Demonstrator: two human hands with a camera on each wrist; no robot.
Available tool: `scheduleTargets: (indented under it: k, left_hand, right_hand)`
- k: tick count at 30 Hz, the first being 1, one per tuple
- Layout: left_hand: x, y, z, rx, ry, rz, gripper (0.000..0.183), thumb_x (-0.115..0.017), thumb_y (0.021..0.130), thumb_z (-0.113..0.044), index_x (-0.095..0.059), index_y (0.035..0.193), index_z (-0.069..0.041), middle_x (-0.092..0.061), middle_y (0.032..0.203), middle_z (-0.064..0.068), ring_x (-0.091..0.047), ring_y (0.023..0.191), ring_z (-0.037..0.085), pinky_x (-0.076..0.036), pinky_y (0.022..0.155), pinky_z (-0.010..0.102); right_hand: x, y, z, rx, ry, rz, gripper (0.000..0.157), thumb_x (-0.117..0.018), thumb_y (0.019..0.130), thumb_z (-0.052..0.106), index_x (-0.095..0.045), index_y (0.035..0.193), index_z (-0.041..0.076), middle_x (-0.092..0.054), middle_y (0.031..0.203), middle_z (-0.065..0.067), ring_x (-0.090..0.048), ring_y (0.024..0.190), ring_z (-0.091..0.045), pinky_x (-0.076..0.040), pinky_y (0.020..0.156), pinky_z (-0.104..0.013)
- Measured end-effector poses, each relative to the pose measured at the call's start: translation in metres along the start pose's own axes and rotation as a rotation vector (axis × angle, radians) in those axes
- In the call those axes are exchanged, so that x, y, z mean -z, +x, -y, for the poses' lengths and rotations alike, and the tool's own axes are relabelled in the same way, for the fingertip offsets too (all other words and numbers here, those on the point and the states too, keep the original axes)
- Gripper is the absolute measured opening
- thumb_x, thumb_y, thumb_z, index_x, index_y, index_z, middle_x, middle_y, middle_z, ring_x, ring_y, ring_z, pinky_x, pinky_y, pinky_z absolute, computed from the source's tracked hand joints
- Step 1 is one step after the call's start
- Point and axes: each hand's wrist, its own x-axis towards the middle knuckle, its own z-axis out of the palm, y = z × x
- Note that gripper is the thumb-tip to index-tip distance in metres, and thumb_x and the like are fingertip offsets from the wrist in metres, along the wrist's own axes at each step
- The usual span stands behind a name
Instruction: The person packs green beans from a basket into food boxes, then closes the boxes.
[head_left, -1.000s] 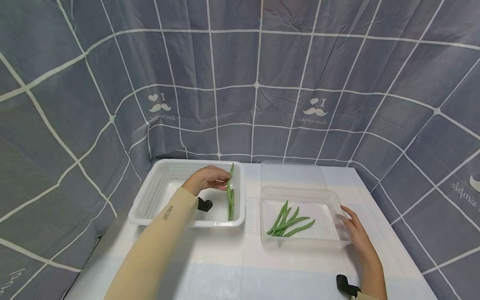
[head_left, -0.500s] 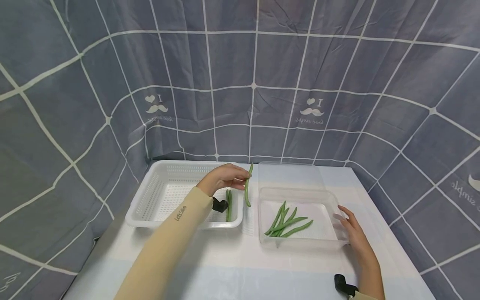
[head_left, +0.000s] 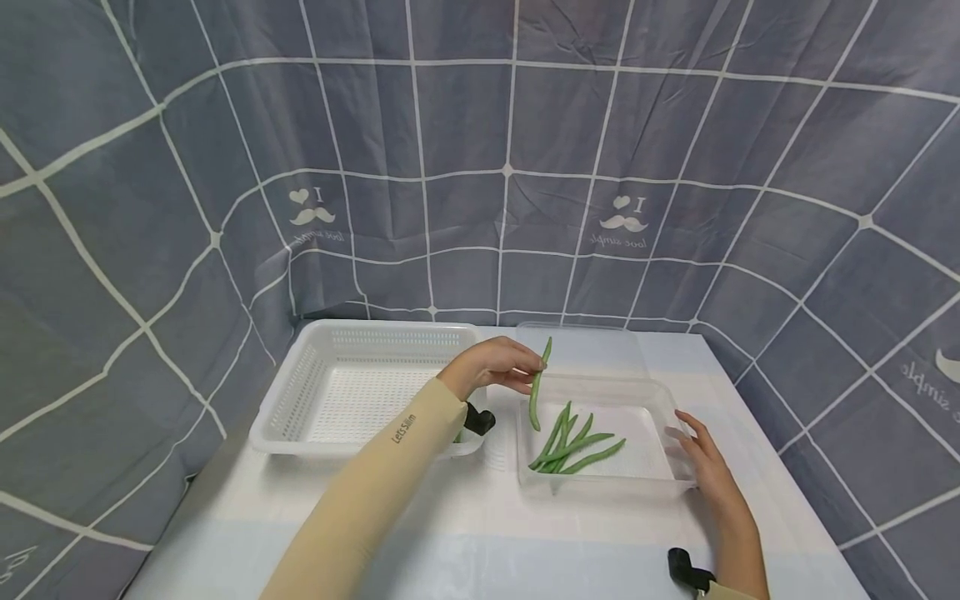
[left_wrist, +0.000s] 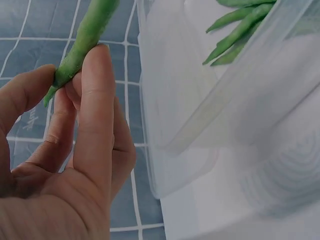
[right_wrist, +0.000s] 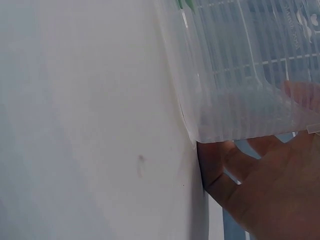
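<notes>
My left hand [head_left: 501, 367] pinches one bean [head_left: 535, 400] by the thumb and fingertips, the grip narrow, closed to the bean's thickness. The bean stands nearly upright, its upper tip leaning between twelve and one, at the ten o'clock corner of the clear box [head_left: 611, 485]; how high above the rim it hangs, I cannot tell. My right hand [head_left: 716, 471] rests against the box's end wall at three o'clock, fingers loosely spread and touching the plastic. Inside the box, toward nine o'clock from its middle, a few other beans [head_left: 562, 452] lie crossed over one another on the bottom. The white basket [head_left: 367, 404] sits at nine o'clock from the box, with a bit of green showing at its four o'clock corner, mostly hidden by my left wrist. A clear flat piece [head_left: 588, 340] lies at twelve o'clock, just beyond the box, on the pale table [head_left: 427, 533].
</notes>
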Motion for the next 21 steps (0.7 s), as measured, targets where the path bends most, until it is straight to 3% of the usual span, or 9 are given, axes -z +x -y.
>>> scheduleTargets:
  k: [14,21]
  left_hand:
    - [-0.034,0.016,0.014,0.023,0.064,0.021,0.029,-0.065,0.101,0.001,-0.067,0.127,0.014,-0.064,0.089,0.007,-0.065,0.076,0.013,-0.069,0.073,0.030]
    - [-0.042,0.020,0.021,0.003,0.183,0.027,0.031,-0.068,0.101,-0.004,-0.070,0.128,0.011,-0.069,0.094,0.008,-0.066,0.078,0.013,-0.070,0.080,0.036]
  right_hand:
    - [-0.001,-0.001,-0.002,0.024,0.026,0.000,0.061,-0.027,0.117,0.036,-0.007,0.171,0.020,-0.005,0.175,-0.029,-0.015,0.158,-0.055,-0.018,0.121,-0.083]
    - [-0.001,0.001,0.000,0.023,0.033,0.000,0.060,-0.027,0.117,0.035,-0.006,0.172,0.022,-0.005,0.175,-0.029,-0.014,0.158,-0.055,-0.016,0.122,-0.083]
